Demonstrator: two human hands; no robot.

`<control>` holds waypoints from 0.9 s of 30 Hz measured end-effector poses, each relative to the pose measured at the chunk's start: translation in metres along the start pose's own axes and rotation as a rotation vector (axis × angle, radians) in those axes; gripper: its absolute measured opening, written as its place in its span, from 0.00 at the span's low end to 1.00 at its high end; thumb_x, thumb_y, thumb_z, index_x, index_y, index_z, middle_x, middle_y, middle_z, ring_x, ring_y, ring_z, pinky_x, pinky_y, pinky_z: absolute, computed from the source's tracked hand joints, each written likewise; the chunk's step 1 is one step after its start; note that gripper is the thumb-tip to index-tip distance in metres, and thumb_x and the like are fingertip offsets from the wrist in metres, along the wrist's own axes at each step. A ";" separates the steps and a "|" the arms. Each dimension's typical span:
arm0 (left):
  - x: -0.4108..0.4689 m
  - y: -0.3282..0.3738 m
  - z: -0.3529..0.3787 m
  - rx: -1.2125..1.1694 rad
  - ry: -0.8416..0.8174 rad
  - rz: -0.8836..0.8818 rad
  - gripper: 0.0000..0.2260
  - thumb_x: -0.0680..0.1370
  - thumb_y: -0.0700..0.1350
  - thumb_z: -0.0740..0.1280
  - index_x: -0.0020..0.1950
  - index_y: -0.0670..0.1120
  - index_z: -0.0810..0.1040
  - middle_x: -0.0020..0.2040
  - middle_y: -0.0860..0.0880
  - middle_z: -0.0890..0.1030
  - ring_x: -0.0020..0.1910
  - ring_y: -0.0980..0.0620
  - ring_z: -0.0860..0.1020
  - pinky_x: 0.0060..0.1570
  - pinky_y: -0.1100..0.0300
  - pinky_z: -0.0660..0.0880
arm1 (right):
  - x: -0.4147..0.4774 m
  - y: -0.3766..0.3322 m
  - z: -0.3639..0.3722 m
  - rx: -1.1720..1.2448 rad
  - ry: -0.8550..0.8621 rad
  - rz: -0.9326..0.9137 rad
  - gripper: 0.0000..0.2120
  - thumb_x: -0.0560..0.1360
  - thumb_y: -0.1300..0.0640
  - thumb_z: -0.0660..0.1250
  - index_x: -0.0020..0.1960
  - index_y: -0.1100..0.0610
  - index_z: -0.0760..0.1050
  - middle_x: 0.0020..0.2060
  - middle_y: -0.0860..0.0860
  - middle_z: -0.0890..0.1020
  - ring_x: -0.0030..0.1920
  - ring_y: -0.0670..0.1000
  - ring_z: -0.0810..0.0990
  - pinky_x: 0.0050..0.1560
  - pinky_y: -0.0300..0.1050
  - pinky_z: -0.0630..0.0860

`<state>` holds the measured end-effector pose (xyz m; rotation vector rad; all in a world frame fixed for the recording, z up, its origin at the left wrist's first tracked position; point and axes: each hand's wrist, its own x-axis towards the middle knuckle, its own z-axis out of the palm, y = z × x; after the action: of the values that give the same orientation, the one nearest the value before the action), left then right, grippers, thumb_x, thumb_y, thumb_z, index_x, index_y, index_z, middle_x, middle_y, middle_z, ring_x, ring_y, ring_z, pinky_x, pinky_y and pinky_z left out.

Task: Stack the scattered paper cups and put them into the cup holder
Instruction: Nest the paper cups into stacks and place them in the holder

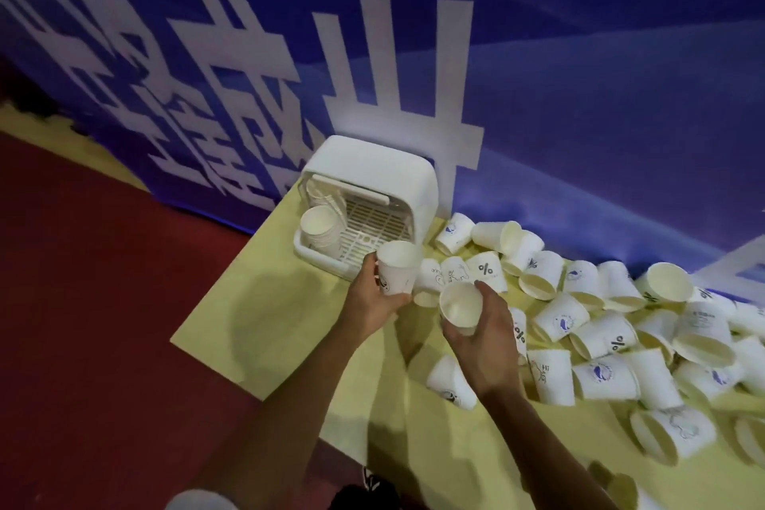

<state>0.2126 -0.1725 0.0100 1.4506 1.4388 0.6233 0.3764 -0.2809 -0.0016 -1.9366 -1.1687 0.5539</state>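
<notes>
The left hand (374, 294) grips an upright paper cup (396, 267) (mouth up), the right hand (480, 327) curls round another cup (459, 304).

Cup pile (612, 344) runs off the right edge — can't count em. Most logos too blurry to read tbh — banner (579, 54) lettering's cropped at left.

1. Counter (265, 315): covered with a pale yellow sheet; the near left part is bare.
2. Cup holder (397, 182): white, stands at the far left corner.
3. Paper cups (600, 375): many, white, scattered over the right side, mostly on their sides, several touching.
</notes>
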 end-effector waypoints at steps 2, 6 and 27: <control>0.000 -0.005 -0.009 -0.003 0.069 -0.010 0.31 0.67 0.40 0.80 0.64 0.51 0.69 0.56 0.52 0.79 0.53 0.52 0.78 0.47 0.63 0.76 | 0.000 -0.003 0.006 0.006 -0.022 -0.017 0.33 0.72 0.53 0.74 0.72 0.53 0.65 0.66 0.49 0.73 0.65 0.51 0.71 0.62 0.40 0.67; 0.012 -0.018 -0.025 -0.019 0.199 -0.003 0.38 0.59 0.53 0.80 0.65 0.49 0.70 0.60 0.48 0.77 0.57 0.49 0.77 0.54 0.51 0.79 | 0.002 -0.011 0.020 -0.002 -0.034 -0.016 0.32 0.73 0.48 0.73 0.72 0.51 0.64 0.66 0.47 0.72 0.65 0.50 0.71 0.64 0.45 0.71; 0.110 -0.066 -0.073 0.152 0.058 -0.054 0.38 0.67 0.51 0.79 0.74 0.56 0.66 0.62 0.50 0.80 0.61 0.46 0.78 0.57 0.48 0.77 | 0.063 -0.083 0.123 -0.129 0.012 -0.013 0.32 0.72 0.53 0.74 0.72 0.52 0.64 0.64 0.47 0.72 0.62 0.49 0.73 0.56 0.44 0.74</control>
<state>0.1376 -0.0584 -0.0474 1.5157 1.5948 0.5355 0.2766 -0.1538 -0.0059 -2.0367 -1.2353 0.4685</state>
